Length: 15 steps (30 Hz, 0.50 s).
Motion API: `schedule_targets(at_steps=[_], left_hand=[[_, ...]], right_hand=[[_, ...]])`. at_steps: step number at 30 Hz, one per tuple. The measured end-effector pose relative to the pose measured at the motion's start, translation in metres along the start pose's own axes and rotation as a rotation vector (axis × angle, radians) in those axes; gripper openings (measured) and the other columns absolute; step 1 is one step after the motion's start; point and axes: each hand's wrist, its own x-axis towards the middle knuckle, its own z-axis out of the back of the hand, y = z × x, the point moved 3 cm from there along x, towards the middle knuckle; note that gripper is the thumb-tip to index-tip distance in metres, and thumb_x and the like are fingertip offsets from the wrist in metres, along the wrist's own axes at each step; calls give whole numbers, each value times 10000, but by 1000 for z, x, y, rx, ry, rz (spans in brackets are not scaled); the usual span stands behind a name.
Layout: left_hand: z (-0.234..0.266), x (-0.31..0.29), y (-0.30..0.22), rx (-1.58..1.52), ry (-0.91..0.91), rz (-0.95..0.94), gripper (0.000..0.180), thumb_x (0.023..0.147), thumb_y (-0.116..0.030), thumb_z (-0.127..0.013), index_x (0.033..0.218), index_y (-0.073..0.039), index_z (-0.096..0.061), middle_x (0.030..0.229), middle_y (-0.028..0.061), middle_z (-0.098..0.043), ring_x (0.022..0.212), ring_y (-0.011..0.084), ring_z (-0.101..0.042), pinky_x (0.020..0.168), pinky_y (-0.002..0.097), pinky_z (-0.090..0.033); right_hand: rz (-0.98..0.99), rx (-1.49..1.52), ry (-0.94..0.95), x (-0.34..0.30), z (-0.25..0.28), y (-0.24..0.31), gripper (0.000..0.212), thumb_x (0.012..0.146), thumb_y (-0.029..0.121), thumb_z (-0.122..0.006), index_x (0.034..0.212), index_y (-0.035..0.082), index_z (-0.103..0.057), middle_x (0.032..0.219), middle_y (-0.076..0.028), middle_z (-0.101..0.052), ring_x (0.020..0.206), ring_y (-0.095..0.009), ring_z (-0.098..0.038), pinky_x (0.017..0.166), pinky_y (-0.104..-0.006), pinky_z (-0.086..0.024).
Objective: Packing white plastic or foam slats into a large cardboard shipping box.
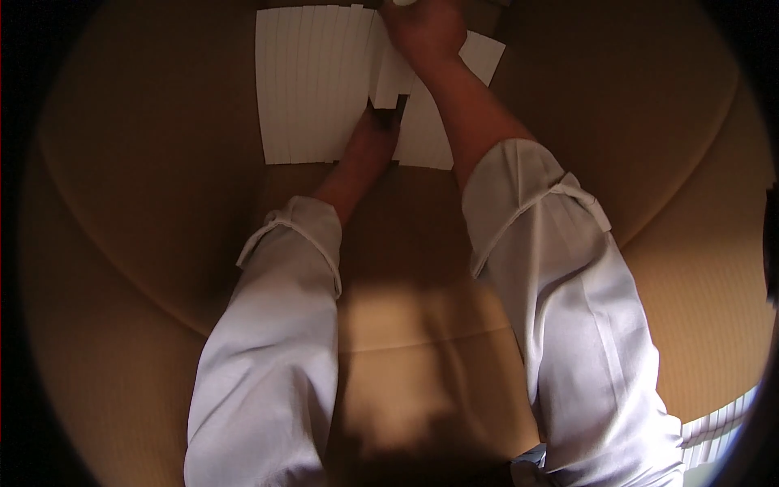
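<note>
Several slim white cartons [312, 89] stand packed side by side in a row at the far end of a deep cardboard box. One white carton [391, 77] sits raised above the row, over a dark gap. My right hand [426, 36] is closed around its far end, with the fingertips partly cut off by the upper edge. At the near end, my left hand [377, 138] reaches into the shadowed gap and grips the same carton from below; its fingers are mostly hidden. More white cartons [430, 130] lie to the right of the gap.
Tall brown cardboard walls [138, 162] close in on both sides of my arms. The brown box floor [422, 325] shows between my sleeves, partly lit. Outside the box at the lower right are more white ribbed edges [718, 426].
</note>
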Motion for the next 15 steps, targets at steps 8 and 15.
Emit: schedule_targets(at_steps=[8, 15], left_hand=[[-21, 0, 19, 41, -39, 30, 225, 874, -37, -525, 1064, 77, -565, 1017, 265, -637, 987, 407, -621, 956, 475, -470], [3, 3, -2, 77, 64, 23, 211, 891, -42, -507, 1054, 80, -563, 971, 259, -644, 919, 407, -623, 874, 477, -501]], right_hand=[[-137, -105, 142, -1, -21, 11, 769, 786, 300, -785, 1274, -135, -380, 1196, -301, -583, 1107, -400, -614, 951, -428, -513], [-111, -111, 19, -6, -19, 6, 720, 804, 300, -782, 1251, -114, -398, 1190, -305, -585, 1108, -405, -611, 958, -443, -503]])
